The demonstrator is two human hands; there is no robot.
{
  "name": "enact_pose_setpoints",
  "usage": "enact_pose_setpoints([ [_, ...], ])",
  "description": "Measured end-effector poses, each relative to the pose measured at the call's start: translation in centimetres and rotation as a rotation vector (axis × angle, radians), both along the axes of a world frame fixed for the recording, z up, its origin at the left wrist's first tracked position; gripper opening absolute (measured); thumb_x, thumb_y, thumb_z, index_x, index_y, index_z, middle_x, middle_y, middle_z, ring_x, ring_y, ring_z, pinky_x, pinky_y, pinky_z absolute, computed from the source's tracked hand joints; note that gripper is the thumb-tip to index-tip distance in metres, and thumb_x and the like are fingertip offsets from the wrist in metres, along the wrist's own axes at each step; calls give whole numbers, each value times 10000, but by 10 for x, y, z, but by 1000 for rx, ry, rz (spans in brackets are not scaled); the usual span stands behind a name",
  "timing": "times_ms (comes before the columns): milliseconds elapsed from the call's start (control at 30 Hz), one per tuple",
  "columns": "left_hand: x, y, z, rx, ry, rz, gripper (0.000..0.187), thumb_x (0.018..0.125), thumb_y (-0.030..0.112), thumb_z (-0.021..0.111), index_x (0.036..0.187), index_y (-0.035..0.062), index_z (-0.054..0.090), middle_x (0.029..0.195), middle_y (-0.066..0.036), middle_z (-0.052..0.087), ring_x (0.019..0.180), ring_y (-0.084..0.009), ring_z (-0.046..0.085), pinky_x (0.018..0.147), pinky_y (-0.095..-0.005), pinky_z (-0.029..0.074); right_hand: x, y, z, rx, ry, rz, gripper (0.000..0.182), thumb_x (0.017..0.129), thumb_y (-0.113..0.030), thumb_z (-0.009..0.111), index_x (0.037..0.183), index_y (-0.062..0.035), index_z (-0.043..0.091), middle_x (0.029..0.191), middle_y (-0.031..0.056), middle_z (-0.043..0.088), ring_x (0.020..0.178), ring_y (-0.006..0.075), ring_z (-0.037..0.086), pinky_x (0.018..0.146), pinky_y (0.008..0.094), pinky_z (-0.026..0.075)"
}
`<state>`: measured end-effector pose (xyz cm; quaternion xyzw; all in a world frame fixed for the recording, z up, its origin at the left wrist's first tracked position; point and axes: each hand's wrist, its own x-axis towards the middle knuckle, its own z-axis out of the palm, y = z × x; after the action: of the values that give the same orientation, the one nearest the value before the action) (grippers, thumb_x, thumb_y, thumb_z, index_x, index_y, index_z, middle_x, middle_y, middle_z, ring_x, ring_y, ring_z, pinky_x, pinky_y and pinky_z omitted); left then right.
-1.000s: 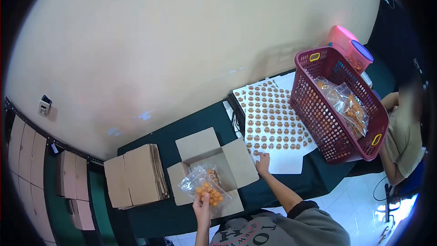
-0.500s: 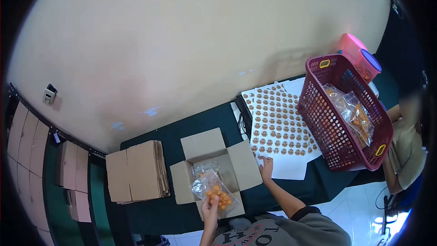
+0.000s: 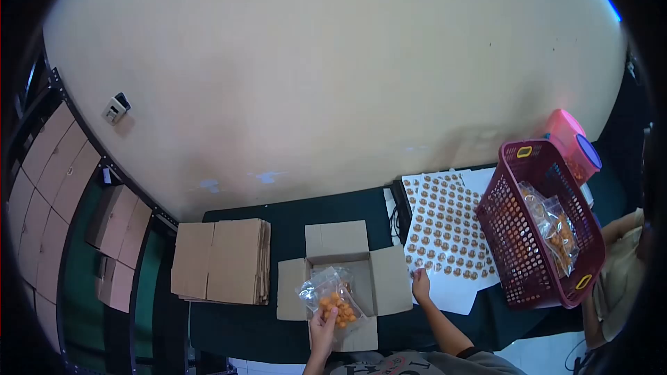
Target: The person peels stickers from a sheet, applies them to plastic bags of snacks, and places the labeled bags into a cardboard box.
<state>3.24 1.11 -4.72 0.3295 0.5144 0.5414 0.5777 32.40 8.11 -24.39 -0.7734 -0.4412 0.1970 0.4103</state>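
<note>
The left hand [image 3: 322, 331] pinches a snack bag [image 3: 340, 309] over the open box [image 3: 363, 287], its flaps [image 3: 391, 280] splayed, seemingly for access; the right hand [image 3: 421, 287] is at the sticker sheet [image 3: 449, 232], grip unclear.

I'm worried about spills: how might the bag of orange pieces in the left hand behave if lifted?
The bag is probably floppy, as its clear plastic looks wrinkled. The orange pieces bunch toward one end, so they may shift when it tilts. Its glossy shine suggests it could be slippery.

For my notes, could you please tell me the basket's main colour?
The basket is maroon, seen in the head view.
</note>
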Motion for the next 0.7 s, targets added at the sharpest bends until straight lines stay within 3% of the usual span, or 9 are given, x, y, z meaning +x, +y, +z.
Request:
enact_pose_setpoints([
  [100, 1, 5, -2, 7, -27, -11, 362, 832, 167, 578, 1111, -47, 493, 1004, -78, 568, 889, -110, 536, 776, -217, 421, 3, -4, 0, 53, 146, 50, 178, 865, -185, 442, 864, -8, 468, 787, 168, 556, 735, 299, 550, 660, 386, 424],
  [133, 1, 5, -1, 7, -44, -27, 360, 837, 167, 570, 1115, -46, 490, 1016, -85, 566, 902, -115, 537, 784, -222, 424, 4, -4, 0, 57, 215, 74, 179, 869, -201, 452, 868, -23, 469, 770, 116, 558, 710, 227, 551, 622, 337, 431],
  [167, 2, 7, 1, 15, -48, -20, 360, 837, 167, 570, 1115, -46, 490, 1016, -85, 566, 902, -115, 537, 784, -222, 424, 7, -1, 1, 64, 211, 82, 179, 869, -201, 452, 868, -23, 469, 770, 116, 558, 710, 227, 551, 622, 337, 431],
  [233, 1, 8, 10, -3, -54, -62, 337, 851, 175, 550, 1105, -41, 504, 1016, -87, 570, 904, -118, 544, 789, -229, 434, 2, -8, 43, -47, 750, -97, 147, 858, -195, 474, 881, -50, 483, 785, 53, 554, 704, 159, 536, 591, 284, 428],
  [300, 3, 12, 15, 8, -49, -75, 311, 869, 182, 515, 1087, -39, 510, 990, -85, 578, 871, -120, 557, 768, -233, 448, 4, -10, 74, 39, 746, -132, 126, 827, -159, 528, 892, -55, 501, 811, 46, 542, 733, 111, 516, 574, 242, 409],
  [367, 6, 20, 22, 22, -42, -88, 292, 888, 189, 480, 1069, -38, 516, 965, -82, 586, 839, -122, 570, 747, -238, 463, 14, -6, 85, 190, 586, -110, 118, 809, -157, 541, 877, -64, 514, 793, 11, 542, 667, 83, 488, 588, 222, 382],
  [467, 13, 32, 40, 51, -41, -146, 323, 896, 212, 463, 1087, -44, 512, 992, -89, 584, 868, -123, 568, 762, -237, 457, 5, -3, 161, 394, 664, -67, 59, 795, -81, 563, 836, -54, 530, 718, -19, 517, 650, 53, 455, 586, 188, 346],
  [500, 15, 36, 45, 39, -39, -142, 323, 896, 212, 463, 1087, -44, 512, 992, -89, 584, 868, -123, 568, 762, -237, 457, 3, -6, 191, 346, 717, 19, 94, 789, -74, 581, 862, -34, 536, 776, -4, 533, 716, 63, 480, 636, 203, 372],
  [700, 31, 44, 81, 193, 5, -300, 331, 871, 210, 519, 1084, -42, 538, 988, -67, 588, 880, -92, 542, 783, -221, 429, -42, -19, 295, 356, 919, 318, 134, 776, -35, 585, 898, -34, 529, 803, -1, 552, 738, 59, 503, 625, 189, 377],
])
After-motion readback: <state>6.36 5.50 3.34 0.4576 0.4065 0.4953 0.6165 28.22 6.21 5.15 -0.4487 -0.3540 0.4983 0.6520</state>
